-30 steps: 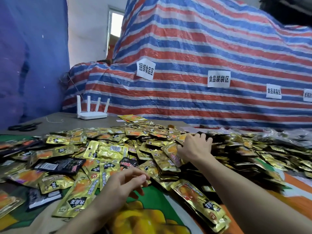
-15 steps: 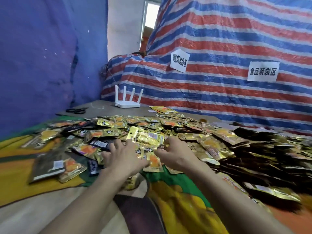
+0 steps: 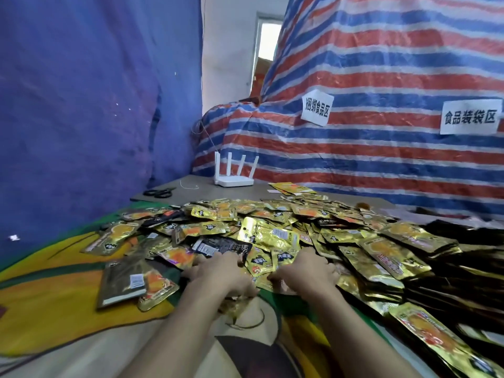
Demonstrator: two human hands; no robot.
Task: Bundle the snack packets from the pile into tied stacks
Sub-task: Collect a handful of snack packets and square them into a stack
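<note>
A red, white and blue striped tarp (image 3: pixel 381 64) is hanging across the back and right, and a blue sheet (image 3: pixel 81 105) is covering the left wall. In front of them the surface (image 3: pixel 196 190) is showing bare grey at its far end, while a yellow and green printed cloth (image 3: pixel 54 309) is lying over its near part.

The pile of snack packets (image 3: pixel 272 236), mostly gold foil with a few black ones, is spreading loose over the middle of the cloth and running on to the right, where darker packets (image 3: pixel 463 268) are lying stacked in overlapping rows. A few stray packets (image 3: pixel 128 279) are lying apart on the cloth at the left.

The left hand (image 3: pixel 218 274) and the right hand (image 3: pixel 305 272) are resting palm down, close beside each other, on the near edge of the pile. Their fingertips are sinking among the packets, so whether either grip is clamped on a packet or merely pressing cannot be told.

Two white paper signs (image 3: pixel 316 107) are sticking to the tarp. A white router (image 3: pixel 234 175) with four antennas is standing at the far end of the surface, black scissors (image 3: pixel 159 192) are lying to its left, and a thin white string (image 3: pixel 188 184) is curling between them
</note>
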